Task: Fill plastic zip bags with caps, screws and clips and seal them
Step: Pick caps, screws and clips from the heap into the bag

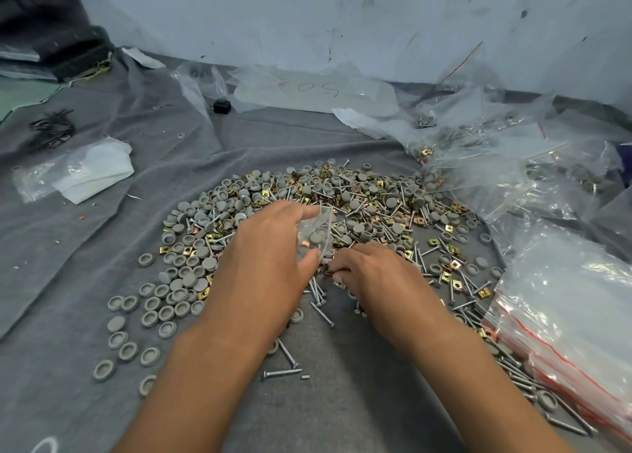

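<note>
small clear plastic zip bag [316, 235]: held above the middle of the pile, a few grey caps visible inside it through the plastic.
left hand [270, 247]: grip closed on the bag, thumb and fingers pinching its near and far edges.
right hand [371, 274]: lowered onto the pile just right of the bag, fingers curled and pinching small metal pieces; exactly which pieces, cannot tell.
round grey plastic caps [178, 281]: spread widely over the cloth, many lying hollow side up, thickest at the left and far side.
silver metal screws [289, 353]: scattered among the caps and near the forearms.
brass-coloured square metal clips [448, 276]: mixed into the pile, mostly centre and right.
grey cloth [102, 233]: wrinkled, lying under everything.
stack of clear zip bags with red seal lines [564, 315]: at the right edge.
filled clear bags [496, 151]: heaped at the far right.
folded white cloth in a clear bag [78, 170]: at the left.
small black block [222, 106]: far behind the pile.
</note>
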Motion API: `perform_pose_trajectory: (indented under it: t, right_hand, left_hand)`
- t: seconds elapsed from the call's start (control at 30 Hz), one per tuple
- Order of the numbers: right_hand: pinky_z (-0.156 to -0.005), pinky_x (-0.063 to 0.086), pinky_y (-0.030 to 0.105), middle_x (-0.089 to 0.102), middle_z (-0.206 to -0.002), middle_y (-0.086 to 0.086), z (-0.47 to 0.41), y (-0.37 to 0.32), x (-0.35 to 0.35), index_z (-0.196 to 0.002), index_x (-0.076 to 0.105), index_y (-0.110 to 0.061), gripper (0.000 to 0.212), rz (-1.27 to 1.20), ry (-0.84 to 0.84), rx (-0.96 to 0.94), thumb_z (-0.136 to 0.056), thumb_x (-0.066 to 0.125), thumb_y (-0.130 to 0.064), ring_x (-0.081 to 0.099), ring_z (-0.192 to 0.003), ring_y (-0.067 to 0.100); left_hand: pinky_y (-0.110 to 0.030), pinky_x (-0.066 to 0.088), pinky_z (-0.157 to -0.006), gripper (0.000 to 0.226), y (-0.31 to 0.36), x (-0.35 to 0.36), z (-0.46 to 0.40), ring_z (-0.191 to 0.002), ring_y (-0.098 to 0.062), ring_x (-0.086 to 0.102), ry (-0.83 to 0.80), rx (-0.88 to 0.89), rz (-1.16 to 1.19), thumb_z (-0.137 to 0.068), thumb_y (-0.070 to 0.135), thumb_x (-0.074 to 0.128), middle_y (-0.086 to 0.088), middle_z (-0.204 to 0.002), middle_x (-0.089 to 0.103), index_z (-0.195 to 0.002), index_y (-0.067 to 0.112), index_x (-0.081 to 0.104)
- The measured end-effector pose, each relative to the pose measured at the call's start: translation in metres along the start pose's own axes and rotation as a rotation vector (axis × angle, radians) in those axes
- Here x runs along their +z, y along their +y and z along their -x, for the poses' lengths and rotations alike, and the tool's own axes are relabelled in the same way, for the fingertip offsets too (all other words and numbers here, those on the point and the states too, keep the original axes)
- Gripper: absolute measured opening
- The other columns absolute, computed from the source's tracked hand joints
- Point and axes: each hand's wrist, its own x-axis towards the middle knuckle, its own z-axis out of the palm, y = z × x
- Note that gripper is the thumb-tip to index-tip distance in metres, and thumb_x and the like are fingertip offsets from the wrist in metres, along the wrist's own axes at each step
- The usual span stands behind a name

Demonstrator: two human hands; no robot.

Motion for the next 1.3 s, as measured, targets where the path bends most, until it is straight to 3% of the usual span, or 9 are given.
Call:
perform_pose_trajectory:
  t: [0.13, 0.27, 0.37, 0.53, 0.67, 0.97, 1.17, 1.3]
  right_hand:
    - [-0.084, 0.047, 0.032, 0.059, -0.103, -0.01, -0.003, 0.006, -0.002, -0.111, 0.066, -0.027, 0.015, -0.186, 0.031, 0.036, -0.105, 0.052, -0.028, 0.058, -0.099, 0.013]
    - [-0.071, 0.049, 0.015, 0.066, -0.095, -0.013, -0.004, 0.006, -0.011, -0.103, 0.07, -0.028, 0.013, -0.488, 0.213, 0.117, -0.101, 0.061, -0.018, 0.068, -0.082, 0.002]
    - [-0.065, 0.045, 0.006, 0.069, -0.084, -0.014, 0.002, 0.002, -0.023, -0.101, 0.072, -0.027, 0.017, -0.652, 0.402, 0.06, -0.096, 0.068, -0.012, 0.069, -0.076, -0.001]
    - [-0.074, 0.039, 0.005, 0.062, -0.091, -0.022, 0.005, -0.008, -0.028, -0.104, 0.072, -0.023, 0.013, -0.527, 0.475, -0.044, -0.097, 0.066, -0.013, 0.06, -0.085, -0.003]
    - [-0.076, 0.038, 0.007, 0.064, -0.092, -0.011, 0.005, -0.012, -0.024, -0.103, 0.07, -0.02, 0.009, -0.474, 0.454, -0.024, -0.098, 0.066, -0.014, 0.058, -0.087, 0.0]
    - [-0.08, 0.037, 0.003, 0.065, -0.1, -0.01, 0.005, -0.014, -0.022, -0.103, 0.071, -0.019, 0.013, -0.413, 0.495, -0.079, -0.095, 0.068, -0.009, 0.058, -0.09, -0.001]
    - [-0.074, 0.04, 0.0, 0.07, -0.093, -0.019, 0.005, -0.012, -0.023, -0.106, 0.069, -0.024, 0.024, -0.522, 0.555, -0.043, -0.086, 0.08, -0.015, 0.062, -0.087, -0.012]
    - [-0.08, 0.048, 0.005, 0.074, -0.099, -0.015, 0.005, -0.008, -0.025, -0.111, 0.071, -0.017, 0.026, -0.609, 0.612, -0.033, -0.088, 0.077, -0.008, 0.068, -0.095, -0.008]
  left_hand:
    - [-0.028, 0.052, -0.096, 0.054, 0.0, 0.001, 0.001, -0.095, 0.0, 0.057, -0.008, 0.007, 0.005, -0.083, 0.027, 0.08, 0.02, -0.123, 0.062, -0.133, 0.033, 0.061]
    - [-0.03, 0.052, -0.098, 0.054, 0.0, 0.002, 0.001, -0.099, -0.003, 0.059, -0.013, 0.008, -0.003, -0.083, 0.028, 0.08, 0.018, -0.125, 0.062, -0.133, 0.032, 0.06]
    - [-0.028, 0.05, -0.094, 0.052, 0.001, 0.005, 0.0, -0.095, -0.004, 0.057, -0.026, 0.003, 0.001, -0.082, 0.026, 0.08, 0.017, -0.122, 0.063, -0.13, 0.033, 0.062]
    - [-0.035, 0.051, -0.097, 0.054, 0.003, 0.008, -0.001, -0.102, -0.007, 0.059, -0.053, 0.004, 0.015, -0.082, 0.027, 0.08, 0.018, -0.122, 0.062, -0.132, 0.036, 0.06]
    - [-0.035, 0.051, -0.095, 0.055, 0.003, 0.009, -0.001, -0.099, -0.007, 0.059, -0.052, 0.019, 0.018, -0.082, 0.025, 0.078, 0.018, -0.122, 0.061, -0.133, 0.035, 0.06]
    - [-0.033, 0.052, -0.095, 0.047, 0.005, 0.007, 0.0, -0.099, -0.003, 0.06, -0.038, 0.05, 0.016, -0.082, 0.023, 0.077, 0.02, -0.119, 0.065, -0.126, 0.034, 0.066]
    - [-0.031, 0.053, -0.092, 0.048, 0.005, 0.007, 0.0, -0.094, -0.002, 0.06, -0.024, 0.057, 0.031, -0.083, 0.023, 0.078, 0.019, -0.116, 0.066, -0.127, 0.035, 0.066]
    - [-0.029, 0.052, -0.094, 0.051, 0.004, 0.008, 0.0, -0.095, -0.002, 0.061, -0.017, 0.06, 0.022, -0.082, 0.023, 0.079, 0.019, -0.12, 0.065, -0.129, 0.035, 0.065]
